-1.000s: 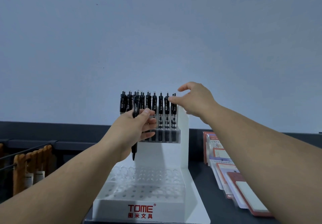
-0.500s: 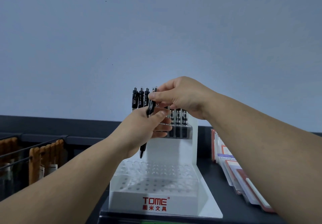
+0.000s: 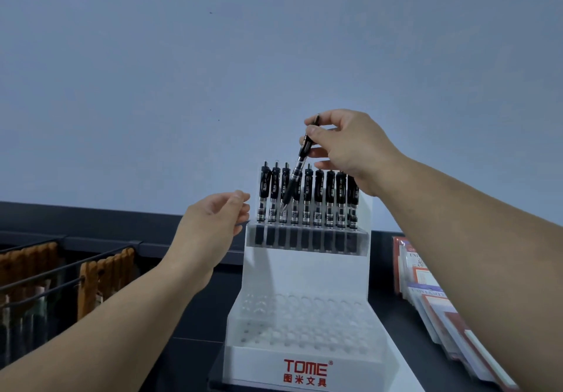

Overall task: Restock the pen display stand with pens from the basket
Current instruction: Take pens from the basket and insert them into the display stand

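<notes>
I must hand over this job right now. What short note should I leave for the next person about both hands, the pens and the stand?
Right hand: pinches one black pen, tilted, tip down over the upper row, not yet seated.
Left hand: open, holds nothing, beside the upper tier of the stand.
Done: the pens in the upper row stand upright.
Left: seat the held pen, then fill the lower tier, whose holes are all empty.
The pen basket is not in view.

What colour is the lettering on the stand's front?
Red lettering, clearest in the head view.
</notes>
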